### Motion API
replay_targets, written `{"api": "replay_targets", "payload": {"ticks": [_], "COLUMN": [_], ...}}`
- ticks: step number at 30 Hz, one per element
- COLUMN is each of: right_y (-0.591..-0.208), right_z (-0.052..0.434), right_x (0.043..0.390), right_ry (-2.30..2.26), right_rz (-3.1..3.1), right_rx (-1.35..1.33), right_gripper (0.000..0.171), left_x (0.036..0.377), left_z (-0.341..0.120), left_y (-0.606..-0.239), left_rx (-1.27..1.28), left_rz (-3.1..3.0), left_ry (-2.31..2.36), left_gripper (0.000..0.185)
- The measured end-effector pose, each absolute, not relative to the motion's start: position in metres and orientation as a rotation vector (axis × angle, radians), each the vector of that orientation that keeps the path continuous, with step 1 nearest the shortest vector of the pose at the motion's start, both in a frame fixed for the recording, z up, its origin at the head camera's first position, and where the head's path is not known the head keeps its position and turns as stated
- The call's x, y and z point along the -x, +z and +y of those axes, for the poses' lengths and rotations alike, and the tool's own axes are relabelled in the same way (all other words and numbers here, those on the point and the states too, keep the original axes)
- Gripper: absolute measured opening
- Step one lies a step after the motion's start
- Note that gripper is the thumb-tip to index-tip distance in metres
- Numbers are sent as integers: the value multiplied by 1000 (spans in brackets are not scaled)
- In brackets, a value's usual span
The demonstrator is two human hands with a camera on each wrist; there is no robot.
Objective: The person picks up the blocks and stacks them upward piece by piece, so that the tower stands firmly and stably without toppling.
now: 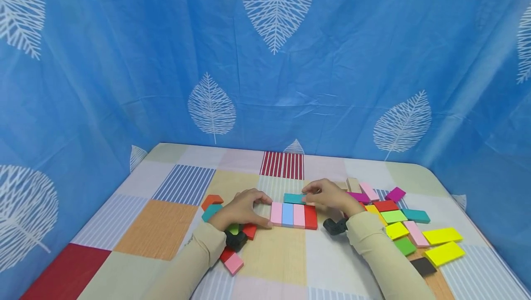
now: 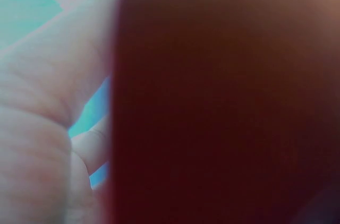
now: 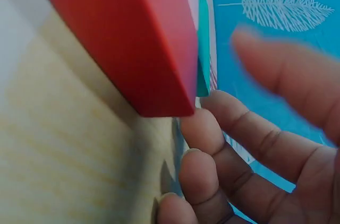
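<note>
Four blocks stand side by side in a row in the head view: a pink block (image 1: 276, 212), a light blue block (image 1: 287, 214), another pink block (image 1: 298, 214) and a red block (image 1: 310, 217). Behind them lies a teal block (image 1: 293, 198) placed crosswise. My left hand (image 1: 246, 208) is at the row's left end, thumb and fingers apart, the thumb by the first pink block. At the teal block's right end is my right hand (image 1: 327, 195), its fingertips beside it; the right wrist view shows the thumb (image 3: 287, 72) lifted away. A dark blur hides most of the left wrist view.
Many loose blocks, including a yellow block (image 1: 445, 254) and a black block (image 1: 423, 267), lie scattered to the right. A smaller group with an orange block (image 1: 212, 201) lies around the left forearm. A blue curtain (image 1: 265, 83) hangs behind the patchwork tablecloth (image 1: 157, 228).
</note>
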State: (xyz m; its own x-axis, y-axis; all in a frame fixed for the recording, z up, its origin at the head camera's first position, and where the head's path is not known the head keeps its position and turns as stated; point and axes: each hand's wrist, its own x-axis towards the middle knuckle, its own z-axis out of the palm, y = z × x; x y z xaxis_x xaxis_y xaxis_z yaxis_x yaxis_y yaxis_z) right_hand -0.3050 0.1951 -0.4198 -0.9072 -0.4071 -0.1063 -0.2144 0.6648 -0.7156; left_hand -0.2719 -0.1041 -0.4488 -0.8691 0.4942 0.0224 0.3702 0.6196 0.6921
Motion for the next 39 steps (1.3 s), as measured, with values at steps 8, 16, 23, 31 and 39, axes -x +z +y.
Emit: {"api": "replay_targets", "payload": {"ticks": [8, 16, 23, 31, 39], "right_y": [-410, -410, -410, -412, -411], "right_z": [180, 165, 161, 160, 163], "right_x": [309, 314, 317, 318, 319], "right_ry": [-1024, -960, -962, -988, -998], "right_rz": [2574, 2587, 2569, 2538, 2501], "right_rx": [480, 489, 516, 557, 595], "right_gripper": [20, 14, 14, 17, 23], "left_x": [273, 274, 274, 275, 277], "left_z": [-105, -106, -104, -105, -105], "left_y": [-450, -450, -448, -447, -449], "left_rx": [-732, -753, -737, -734, -734], "left_rz": [2676, 2667, 2668, 2667, 2667], "left_ry": [1078, 1085, 1085, 1076, 1080], "left_gripper": [55, 54, 54, 54, 53]}}
